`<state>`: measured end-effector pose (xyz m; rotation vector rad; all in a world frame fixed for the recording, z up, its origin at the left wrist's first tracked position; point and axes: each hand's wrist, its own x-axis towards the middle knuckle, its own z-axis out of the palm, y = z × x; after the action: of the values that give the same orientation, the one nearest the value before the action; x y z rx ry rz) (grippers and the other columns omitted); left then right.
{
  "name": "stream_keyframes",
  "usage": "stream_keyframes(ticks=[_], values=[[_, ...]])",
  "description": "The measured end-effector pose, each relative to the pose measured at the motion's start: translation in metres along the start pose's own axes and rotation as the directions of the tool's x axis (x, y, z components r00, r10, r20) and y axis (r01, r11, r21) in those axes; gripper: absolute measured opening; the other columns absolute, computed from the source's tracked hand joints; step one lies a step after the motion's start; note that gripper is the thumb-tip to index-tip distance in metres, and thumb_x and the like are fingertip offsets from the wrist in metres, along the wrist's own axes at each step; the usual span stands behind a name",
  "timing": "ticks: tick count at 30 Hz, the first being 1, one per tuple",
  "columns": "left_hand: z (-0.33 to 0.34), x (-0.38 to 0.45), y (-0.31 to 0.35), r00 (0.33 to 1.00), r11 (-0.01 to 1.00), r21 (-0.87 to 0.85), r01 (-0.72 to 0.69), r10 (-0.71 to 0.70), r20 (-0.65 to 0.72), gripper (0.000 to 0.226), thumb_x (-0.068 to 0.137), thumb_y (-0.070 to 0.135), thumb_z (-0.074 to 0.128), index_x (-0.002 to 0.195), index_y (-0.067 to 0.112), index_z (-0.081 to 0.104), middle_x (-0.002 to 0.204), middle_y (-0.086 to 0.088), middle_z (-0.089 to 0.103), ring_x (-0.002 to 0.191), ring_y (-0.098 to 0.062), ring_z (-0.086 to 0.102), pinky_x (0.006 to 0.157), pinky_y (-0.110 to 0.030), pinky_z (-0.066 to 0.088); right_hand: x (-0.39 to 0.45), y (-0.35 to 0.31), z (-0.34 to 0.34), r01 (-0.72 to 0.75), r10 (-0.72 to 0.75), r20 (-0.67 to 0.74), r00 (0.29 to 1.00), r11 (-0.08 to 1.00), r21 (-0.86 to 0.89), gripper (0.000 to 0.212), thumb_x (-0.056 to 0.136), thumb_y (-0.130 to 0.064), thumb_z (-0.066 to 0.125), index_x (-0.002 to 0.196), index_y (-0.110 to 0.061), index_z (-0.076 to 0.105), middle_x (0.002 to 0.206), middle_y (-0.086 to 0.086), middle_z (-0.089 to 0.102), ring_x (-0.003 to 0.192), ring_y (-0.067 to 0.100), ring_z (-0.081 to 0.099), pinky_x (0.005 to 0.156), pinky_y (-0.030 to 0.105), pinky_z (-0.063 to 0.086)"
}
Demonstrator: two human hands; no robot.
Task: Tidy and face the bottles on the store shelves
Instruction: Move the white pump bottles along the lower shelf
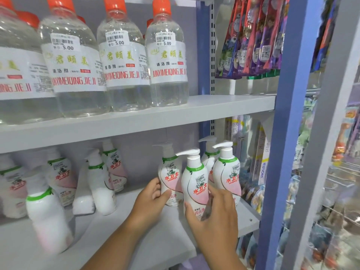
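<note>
white pump bottle (195, 185) in right hand (212, 217) (upright).

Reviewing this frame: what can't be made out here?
- Leftmost clear bottle, head view: cut off by the left edge.
- Left pump bottles: motion-blurred, labels unreadable.
- Small print under the barcodes on the price stickers: too small.
- Held pump bottle: lower label covered by the right hand.
- Hanging packets: tops cut off, print blurred.

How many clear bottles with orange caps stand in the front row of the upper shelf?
4: far left, partly cut off, then, and rightmost. More caps show behind.
</note>
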<state>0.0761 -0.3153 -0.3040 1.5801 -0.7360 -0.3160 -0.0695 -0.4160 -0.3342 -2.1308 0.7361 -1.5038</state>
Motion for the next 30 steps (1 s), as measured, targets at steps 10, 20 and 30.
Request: stream_keyframes(ticks=[10,20,30], values=[[0.014,0.006,-0.002,0.997,1.0,0.02,-0.021,0.019,0.079,0.038,0.093,0.001,0.069,0.122,0.026,0.065,0.111,0.008,0.076,0.105,-0.013,0.072,0.084,-0.027,0.058,0.0,0.009,0.003,-0.008,0.006,-0.05,0.999,0.999,-0.037,0.076,0.063,-0.051,0.09,0.126,-0.027,0.054,0.104,-0.014,0.046,0.103,0.013,0.051,0.075,0.035,0.053],[0.016,0.007,0.0,0.99,1.0,0.01,0.002,-0.003,0.143,0.042,0.094,0.013,0.072,0.13,0.032,0.062,0.124,0.007,0.073,0.118,-0.011,0.067,0.097,-0.028,0.055,-0.001,0.008,0.001,-0.049,0.049,-0.025,0.999,0.999,-0.006,0.072,0.066,-0.052,0.088,0.126,-0.025,0.059,0.102,-0.014,0.047,0.102,0.014,0.053,0.072,0.04,0.057],[0.027,-0.024,0.01,0.99,0.989,0.144,-0.029,0.048,-0.13,0.037,0.104,0.046,0.046,0.141,0.044,0.049,0.142,0.024,0.055,0.131,0.009,0.049,0.107,-0.015,0.036,0.01,0.021,-0.047,-0.17,0.149,0.09,0.985,0.936,0.309,0.06,0.095,-0.038,0.061,0.147,-0.019,0.038,0.14,-0.012,0.035,0.132,0.012,0.042,0.11,0.03,0.035]])
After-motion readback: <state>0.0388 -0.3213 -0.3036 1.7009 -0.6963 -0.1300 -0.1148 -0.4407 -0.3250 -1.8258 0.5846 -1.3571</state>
